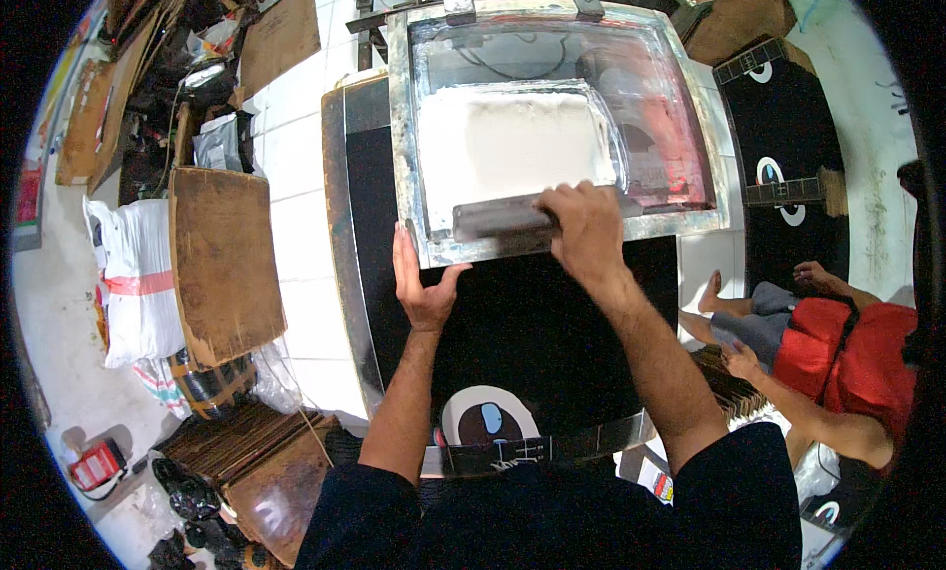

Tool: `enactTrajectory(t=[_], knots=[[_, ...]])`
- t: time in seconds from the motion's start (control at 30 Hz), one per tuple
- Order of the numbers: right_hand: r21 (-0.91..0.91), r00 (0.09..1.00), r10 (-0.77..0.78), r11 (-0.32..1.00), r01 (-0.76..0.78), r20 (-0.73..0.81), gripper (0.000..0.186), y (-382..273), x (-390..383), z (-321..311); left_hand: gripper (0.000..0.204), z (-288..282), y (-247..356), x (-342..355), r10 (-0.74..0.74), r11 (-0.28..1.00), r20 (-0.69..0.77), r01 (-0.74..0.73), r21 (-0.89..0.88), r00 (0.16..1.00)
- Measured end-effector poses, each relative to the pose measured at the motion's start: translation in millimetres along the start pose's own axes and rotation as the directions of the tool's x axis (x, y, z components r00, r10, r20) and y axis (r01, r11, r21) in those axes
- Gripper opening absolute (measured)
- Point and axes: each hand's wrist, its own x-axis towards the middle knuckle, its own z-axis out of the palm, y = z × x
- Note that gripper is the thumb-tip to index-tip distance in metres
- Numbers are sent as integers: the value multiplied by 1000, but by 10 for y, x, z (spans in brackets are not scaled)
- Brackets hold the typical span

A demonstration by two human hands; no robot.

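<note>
A screen-printing frame [400,117] with a worn, paint-smeared rim lies over black fabric [532,324] on a long board. On its mesh sits a broad patch of white ink [522,141], with red staining to the right. My right hand [586,225] grips a squeegee [493,221], which lies across the mesh near the frame's front side and is slightly blurred. My left hand [424,289] rests at the frame's near left corner, fingers stretched out and thumb apart. Closer to me, a printed eye [490,415] shows on the fabric.
Metal clamps [459,3] hold the frame's far side. Another black printed panel [796,156] lies at right. A person in a red top [877,353] sits at the lower right. Brown boards [227,265], a white sack [143,279] and stacked panels [246,452] stand at left.
</note>
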Motion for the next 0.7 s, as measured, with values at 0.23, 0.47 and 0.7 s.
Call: enactTrajectory(t=[0.23,0.47,0.7], knots=[[-115,984,-81,991,64,-157,42,-194,-142,-98,99,-170,283,148,77,990,-74,-86,-114,994],[-398,811,-322,909,122,-489,62,-507,807,-1414,109,-803,1316,1391,55,948,-269,-135,-288,962],[-225,892,-111,974,11,-439,66,-979,1728,-2606,77,-1448,-713,728,-172,945,-110,133,-299,979]])
